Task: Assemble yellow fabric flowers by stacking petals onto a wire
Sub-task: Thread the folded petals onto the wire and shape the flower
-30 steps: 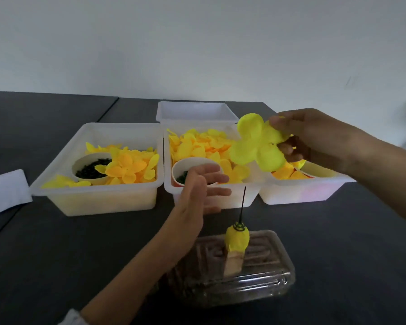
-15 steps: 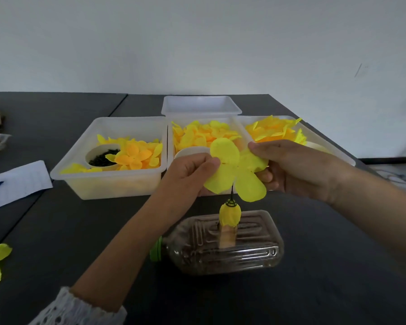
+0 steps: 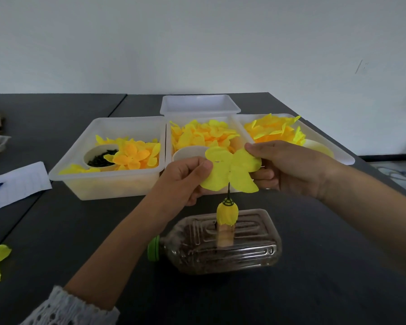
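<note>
Nearest me, on the dark table, a clear plastic bottle lies on its side with a green cap, and a small wooden peg stands up from it. On that peg sits a closed yellow bud with a thin dark wire rising out of its top. Just above, I hold 1 yellow petal piece over the wire's tip: my left hand pinches its left lobe, my right hand pinches its right lobe. I cannot tell whether the wire has found the centre hole. If I press down off-centre, I judge the wire could bend or pierce fresh fabric, and a sideways push might roll the bottle. Pulling the lobes too taut could tear the middle. Beyond my hands sit 3 white trays of loose petals, a 4th empty tray behind them.
</note>
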`<state>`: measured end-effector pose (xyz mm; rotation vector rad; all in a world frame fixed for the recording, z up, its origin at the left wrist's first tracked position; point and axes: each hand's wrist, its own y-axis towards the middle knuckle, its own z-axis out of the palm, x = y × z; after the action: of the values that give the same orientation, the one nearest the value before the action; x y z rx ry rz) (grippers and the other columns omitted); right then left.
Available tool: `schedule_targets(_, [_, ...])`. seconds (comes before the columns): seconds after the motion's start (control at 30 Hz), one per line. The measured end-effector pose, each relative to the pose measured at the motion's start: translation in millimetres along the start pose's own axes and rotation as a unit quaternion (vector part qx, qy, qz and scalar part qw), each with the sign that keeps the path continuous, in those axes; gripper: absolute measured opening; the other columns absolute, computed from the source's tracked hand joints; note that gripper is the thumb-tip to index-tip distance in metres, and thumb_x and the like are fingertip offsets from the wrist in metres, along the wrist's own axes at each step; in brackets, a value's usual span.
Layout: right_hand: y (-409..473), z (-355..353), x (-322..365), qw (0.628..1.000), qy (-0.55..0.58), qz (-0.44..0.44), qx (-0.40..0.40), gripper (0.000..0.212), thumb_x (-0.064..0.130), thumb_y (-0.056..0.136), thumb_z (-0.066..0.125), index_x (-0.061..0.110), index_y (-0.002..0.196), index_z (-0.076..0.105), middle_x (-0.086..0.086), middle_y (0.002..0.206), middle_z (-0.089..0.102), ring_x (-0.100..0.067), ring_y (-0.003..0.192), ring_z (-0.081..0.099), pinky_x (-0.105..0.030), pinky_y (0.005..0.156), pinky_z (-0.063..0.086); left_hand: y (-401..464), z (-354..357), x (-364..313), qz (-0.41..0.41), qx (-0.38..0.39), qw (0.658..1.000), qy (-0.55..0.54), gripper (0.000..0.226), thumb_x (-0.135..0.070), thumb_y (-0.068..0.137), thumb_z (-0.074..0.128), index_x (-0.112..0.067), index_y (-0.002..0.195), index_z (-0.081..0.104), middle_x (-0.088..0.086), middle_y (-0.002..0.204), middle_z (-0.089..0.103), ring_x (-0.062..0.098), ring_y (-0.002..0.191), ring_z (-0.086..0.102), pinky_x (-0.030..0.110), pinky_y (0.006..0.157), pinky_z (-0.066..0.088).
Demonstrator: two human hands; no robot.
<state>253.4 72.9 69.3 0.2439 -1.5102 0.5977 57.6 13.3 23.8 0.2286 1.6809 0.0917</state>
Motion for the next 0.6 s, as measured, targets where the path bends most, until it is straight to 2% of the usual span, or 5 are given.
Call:
schedule_targets(0.1, [-0.4, -2.3, -4.6, 1.0, -0.002, 0.003, 0.003, 0.025, 0.021, 0.102, 0.042, 0.009, 0.082, 0.051, 0.003, 0.052, 0.047, -0.005, 0.04, 0.03, -0.015, 0.037, 0.024, 0.2, -2.5, 5.0, -0.013, 0.015, 1.0, 0.006, 0.043, -0.043, 0.085, 0.049, -0.001, 0.086, 0.06, -0.001, 0.058, 0.043, 0.005, 0.048, 0.034, 0.018, 0.046, 0.028])
schedule_targets(0.3, [-0.1, -7.9, -10.8, 1.0, -0.015, -0.001, 0.005, 0.03, 0.022, 0.1, 0.044, 0.008, 0.076, 0.054, -0.005, 0.063, 0.048, -0.007, 0.043, 0.029, -0.015, 0.037, 0.025, -0.8, -3.8, 8.9, -0.005, 0.017, 0.999, 0.028, 0.038, -0.045, 0.085, 0.048, -0.009, 0.074, 0.053, -0.007, 0.054, 0.044, 0.005, 0.049, 0.034, 0.017, 0.047, 0.029])
schedule_targets(0.43, [-0.7, -7.8, -9.3, 1.0, 0.004, -0.013, 0.013, 0.03, 0.024, 0.1, 0.044, 0.008, 0.076, 0.053, -0.004, 0.062, 0.046, -0.006, 0.043, 0.03, -0.015, 0.038, 0.023, -1.2, -1.3, 5.3, 0.007, -0.001, 1.0, 0.006, 0.033, -0.042, 0.09, 0.047, -0.016, 0.071, 0.057, 0.0, 0.058, 0.044, 0.008, 0.052, 0.038, 0.018, 0.047, 0.033])
schedule_targets(0.53, [-1.4, -5.5, -4.4, 0.999, 0.017, -0.038, 0.016, 0.033, 0.025, 0.1, 0.044, 0.009, 0.072, 0.053, 0.0, 0.057, 0.048, -0.006, 0.043, 0.029, -0.017, 0.041, 0.02, 0.9, -3.6, -1.0, 0.028, -0.021, 0.999, -0.012, 0.035, -0.036, 0.095, 0.045, -0.012, 0.072, 0.054, -0.001, 0.057, 0.045, 0.01, 0.052, 0.039, 0.021, 0.048, 0.033])
schedule_targets(0.6, [-2.8, -4.3, -1.3, 0.998, 0.011, -0.058, 0.03, 0.034, 0.026, 0.1, 0.043, 0.011, 0.071, 0.052, 0.003, 0.053, 0.047, -0.007, 0.043, 0.028, -0.019, 0.043, 0.018, 1.8, -5.8, -4.0, 0.046, -0.013, 0.999, 0.002, 0.039, -0.039, 0.092, 0.045, -0.005, 0.075, 0.054, -0.001, 0.056, 0.045, 0.012, 0.053, 0.039, 0.021, 0.049, 0.034])
